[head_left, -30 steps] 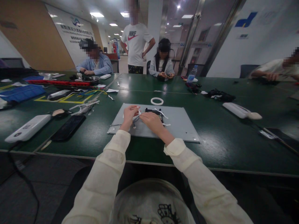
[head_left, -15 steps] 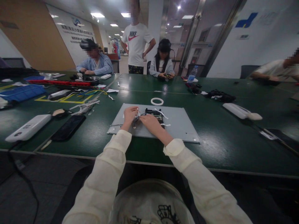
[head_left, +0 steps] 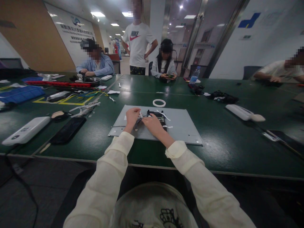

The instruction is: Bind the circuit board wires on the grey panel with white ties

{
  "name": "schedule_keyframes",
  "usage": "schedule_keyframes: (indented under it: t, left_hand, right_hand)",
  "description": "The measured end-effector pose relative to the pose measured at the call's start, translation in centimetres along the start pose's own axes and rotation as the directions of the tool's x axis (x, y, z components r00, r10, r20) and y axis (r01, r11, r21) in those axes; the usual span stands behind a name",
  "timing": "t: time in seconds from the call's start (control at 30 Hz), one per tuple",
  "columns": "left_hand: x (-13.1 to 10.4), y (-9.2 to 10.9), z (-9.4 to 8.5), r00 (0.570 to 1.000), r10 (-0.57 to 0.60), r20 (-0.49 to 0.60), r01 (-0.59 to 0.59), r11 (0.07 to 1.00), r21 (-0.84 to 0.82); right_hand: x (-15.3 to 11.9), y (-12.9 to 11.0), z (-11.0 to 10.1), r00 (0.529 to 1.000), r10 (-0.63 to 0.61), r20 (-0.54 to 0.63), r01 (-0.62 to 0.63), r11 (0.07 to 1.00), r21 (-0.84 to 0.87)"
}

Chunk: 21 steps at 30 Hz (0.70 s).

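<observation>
On the green table [head_left: 237, 152], I locate the white strip [head_left: 141, 115] above the gray panel [head_left: 181, 128]. My 2 hands are close together: the left hand [head_left: 132, 117] pinches the strip; the right hand's [head_left: 153, 124] grip I cannot tell. I judge it light, limp, possibly tacky; grip at the ends.

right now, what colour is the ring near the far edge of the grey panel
White; the ring shows in the head view.

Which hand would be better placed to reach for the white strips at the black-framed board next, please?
Probably the right hand: it is close beside the black-framed board and the white strips. The left hand is farther from both, over the grey panel's left part.
</observation>
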State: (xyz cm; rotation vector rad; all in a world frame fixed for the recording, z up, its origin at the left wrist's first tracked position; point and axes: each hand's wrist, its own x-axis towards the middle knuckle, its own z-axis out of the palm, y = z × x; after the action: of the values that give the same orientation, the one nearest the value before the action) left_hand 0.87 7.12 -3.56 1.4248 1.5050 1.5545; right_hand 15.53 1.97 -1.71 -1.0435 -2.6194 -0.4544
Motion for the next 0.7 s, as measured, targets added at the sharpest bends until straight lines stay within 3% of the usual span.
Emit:
schedule_keyframes:
  t: [0.57, 0.7]
  left_hand:
    - [-0.1, 0.7, 0.0, 0.998, -0.017, -0.062, 0.011, 0.996, -0.092]
    - [0.0, 0.8, 0.1, 0.998, -0.019, -0.057, 0.010, 0.990, -0.139]
  right_hand:
    - [-0.1, -0.2, -0.7, 0.999, 0.020, -0.033, -0.019, 1.000, 0.011]
    - [-0.1, -0.3, -0.6, 0.994, 0.054, -0.092, -0.041, 0.990, 0.136]
